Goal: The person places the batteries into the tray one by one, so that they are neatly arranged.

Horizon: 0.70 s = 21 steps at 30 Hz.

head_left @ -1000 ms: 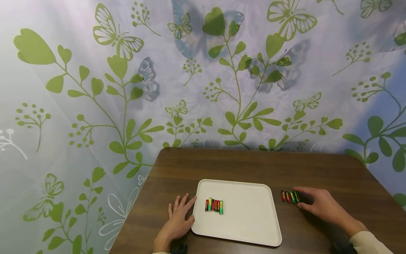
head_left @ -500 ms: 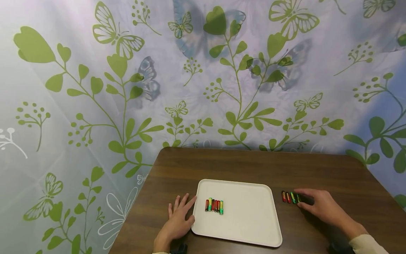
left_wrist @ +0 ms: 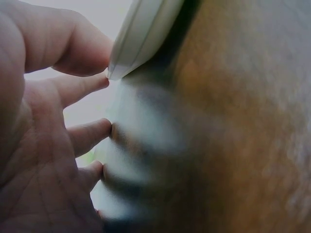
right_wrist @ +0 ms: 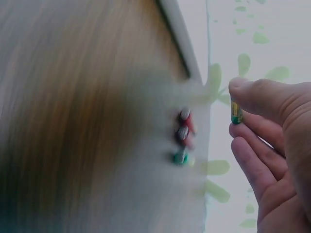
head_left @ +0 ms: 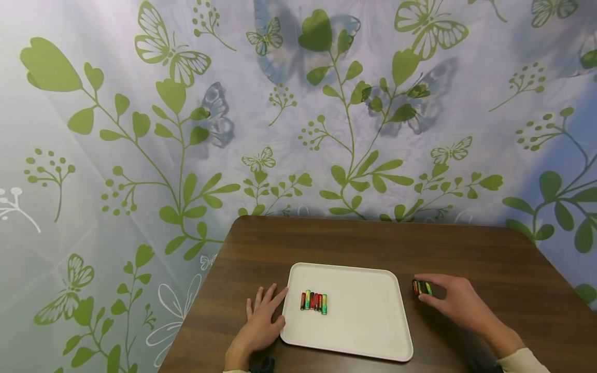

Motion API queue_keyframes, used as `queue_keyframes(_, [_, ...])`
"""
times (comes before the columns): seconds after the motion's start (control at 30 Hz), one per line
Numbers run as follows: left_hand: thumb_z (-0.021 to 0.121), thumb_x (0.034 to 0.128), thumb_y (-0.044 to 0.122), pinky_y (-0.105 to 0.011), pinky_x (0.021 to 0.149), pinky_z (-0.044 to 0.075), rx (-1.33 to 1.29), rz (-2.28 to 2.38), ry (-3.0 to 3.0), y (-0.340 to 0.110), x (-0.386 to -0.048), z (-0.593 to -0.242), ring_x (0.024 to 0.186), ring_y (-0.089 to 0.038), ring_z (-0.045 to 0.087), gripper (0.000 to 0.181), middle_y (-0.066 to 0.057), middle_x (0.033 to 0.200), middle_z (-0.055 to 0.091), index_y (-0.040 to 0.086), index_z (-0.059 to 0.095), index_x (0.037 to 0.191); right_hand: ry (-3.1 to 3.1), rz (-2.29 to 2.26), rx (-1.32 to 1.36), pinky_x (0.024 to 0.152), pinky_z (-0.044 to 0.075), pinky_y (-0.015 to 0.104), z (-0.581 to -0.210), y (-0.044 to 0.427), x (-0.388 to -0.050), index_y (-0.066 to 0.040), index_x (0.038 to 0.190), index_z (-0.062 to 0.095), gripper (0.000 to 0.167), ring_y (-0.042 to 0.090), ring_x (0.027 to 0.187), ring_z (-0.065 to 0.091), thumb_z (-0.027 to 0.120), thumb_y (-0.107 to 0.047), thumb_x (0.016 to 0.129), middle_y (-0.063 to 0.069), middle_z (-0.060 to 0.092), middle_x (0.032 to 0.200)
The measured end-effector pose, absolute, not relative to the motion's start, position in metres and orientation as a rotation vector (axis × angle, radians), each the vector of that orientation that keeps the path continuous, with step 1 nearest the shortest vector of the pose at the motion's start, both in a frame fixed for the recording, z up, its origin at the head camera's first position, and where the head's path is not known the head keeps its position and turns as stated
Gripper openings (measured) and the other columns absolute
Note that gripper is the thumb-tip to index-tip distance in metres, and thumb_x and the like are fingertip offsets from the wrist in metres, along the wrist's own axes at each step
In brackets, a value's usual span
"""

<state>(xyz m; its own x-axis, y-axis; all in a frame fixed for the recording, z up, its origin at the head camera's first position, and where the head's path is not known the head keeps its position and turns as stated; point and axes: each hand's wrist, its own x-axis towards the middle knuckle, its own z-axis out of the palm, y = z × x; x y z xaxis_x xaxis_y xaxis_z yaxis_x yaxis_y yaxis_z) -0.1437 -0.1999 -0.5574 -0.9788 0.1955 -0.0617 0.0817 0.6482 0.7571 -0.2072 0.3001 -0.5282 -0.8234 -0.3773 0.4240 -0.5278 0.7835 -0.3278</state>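
A cream tray lies on the table with several red and green batteries in a row on its left half. My left hand rests at the tray's left edge, fingers spread and thumb touching the rim; the left wrist view has the thumb against that rim. To the right of the tray, my right hand pinches a green-and-yellow battery between thumb and fingertips, lifted off the table. Below it, two red batteries and one green battery lie side by side, partly hidden by the fingers in the head view.
The brown wooden table reaches back to a hanging cloth printed with green leaves and butterflies. A dark wrist strap is on the left wrist.
My right hand took hold of the rightmost green battery in the row, lifted it and moved left over the other loose batteries. My left hand stayed at the tray's edge.
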Motion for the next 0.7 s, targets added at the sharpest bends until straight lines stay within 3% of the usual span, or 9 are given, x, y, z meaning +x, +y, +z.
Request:
queue_keyframes(0.23, [0.062,0.0969,0.010,-0.084,0.120,-0.015,0.235,1.242,2.731,-0.201,-0.143,-0.558,0.166,-0.060,0.000,0.071,-0.027,0.179,0.026,0.014,0.049,0.167,-2.635,0.813,0.716,0.066,0.062,0.033,-0.526,0.269,-0.205,-0.013,0.126,0.082,0.046,0.014,0.087,0.077,0.096,-0.015,0.082,0.003,0.084,0.114])
queue_keyframes(0.3, [0.062,0.0970,0.010,-0.084,0.120,-0.016,0.237,1.245,2.730,-0.201,-0.143,-0.557,0.166,-0.060,0.000,0.071,-0.027,0.178,0.026,0.015,0.049,0.167,-2.618,0.844,0.731,0.062,0.058,0.028,-0.526,0.261,-0.206,-0.014,0.126,0.082,0.046,0.008,0.078,0.071,0.096,-0.013,0.082,-0.002,0.082,0.102])
queue_keyframes(0.4, [0.062,0.0970,0.010,-0.083,0.120,-0.016,0.236,1.248,2.727,-0.201,-0.142,-0.556,0.166,-0.060,0.000,0.071,-0.027,0.179,0.025,0.015,0.049,0.167,-2.591,0.866,0.750,0.061,0.048,0.024,-0.528,0.249,-0.207,-0.015,0.125,0.082,0.047,0.002,0.072,0.060,0.096,-0.010,0.081,-0.002,0.082,0.101])
queue_keyframes(0.47, [0.062,0.0970,0.010,-0.083,0.120,-0.016,0.236,1.249,2.725,-0.201,-0.142,-0.556,0.166,-0.060,0.000,0.071,-0.027,0.179,0.025,0.014,0.049,0.167,-2.587,0.847,0.759,0.064,0.052,0.024,-0.529,0.241,-0.208,-0.016,0.125,0.082,0.047,0.002,0.076,0.064,0.096,-0.010,0.081,-0.002,0.083,0.104])
queue_keyframes(0.53, [0.062,0.0970,0.010,-0.083,0.120,-0.016,0.238,1.250,2.724,-0.201,-0.141,-0.556,0.166,-0.060,-0.001,0.071,-0.027,0.179,0.025,0.015,0.049,0.167,-2.579,0.830,0.766,0.073,0.061,0.030,-0.530,0.232,-0.208,-0.016,0.125,0.083,0.047,0.006,0.091,0.074,0.096,-0.011,0.080,0.000,0.084,0.119])
queue_keyframes(0.63, [0.061,0.0971,0.010,-0.083,0.120,-0.018,0.244,1.262,2.726,-0.201,-0.141,-0.556,0.166,-0.060,-0.001,0.071,-0.027,0.179,0.025,0.016,0.049,0.167,-2.570,0.827,0.783,0.087,0.067,0.041,-0.531,0.219,-0.208,-0.016,0.125,0.083,0.048,0.016,0.110,0.080,0.097,-0.012,0.080,-0.002,0.083,0.122])
queue_keyframes(0.7, [0.061,0.0963,0.009,-0.084,0.119,-0.019,0.263,1.290,2.724,-0.202,-0.142,-0.558,0.165,-0.062,-0.001,0.072,-0.029,0.178,0.025,0.015,0.049,0.167,-2.570,0.855,0.790,0.088,0.067,0.041,-0.533,0.211,-0.207,-0.017,0.126,0.083,0.047,0.018,0.111,0.080,0.096,-0.011,0.081,-0.003,0.083,0.122])
